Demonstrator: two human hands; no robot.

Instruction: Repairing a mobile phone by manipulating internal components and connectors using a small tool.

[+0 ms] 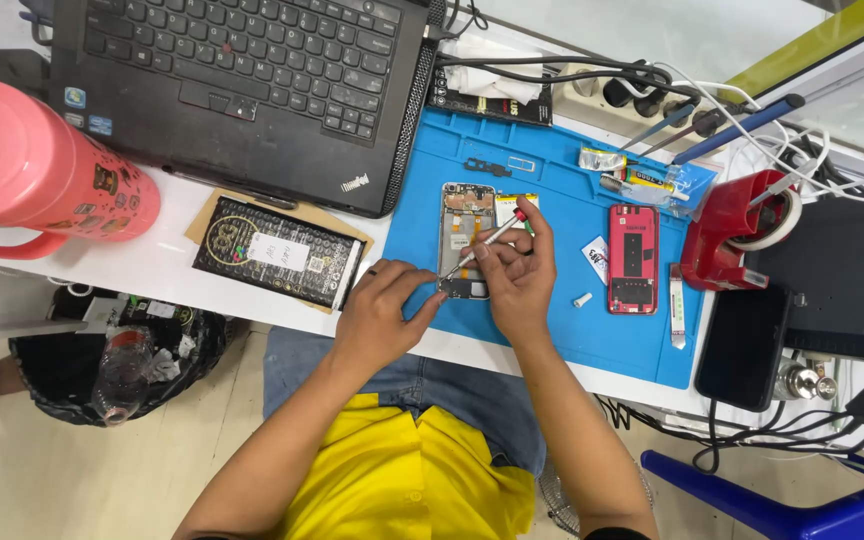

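An opened phone (466, 232) with its back off lies on a blue work mat (562, 190), circuit boards showing. My right hand (517, 275) grips a slim screwdriver (492, 240) with a red end, its tip angled down onto the lower part of the phone. My left hand (384, 305) rests at the phone's lower left corner, fingers touching its edge. A red phone back cover (633, 258) lies flat on the mat to the right.
A black laptop (242, 80) sits at the back left, a pink jug (32, 165) at the far left. A black patterned box (277, 255) lies beside the mat. A red tape dispenser (737, 225), a dark phone (744, 345), tools and cables crowd the right.
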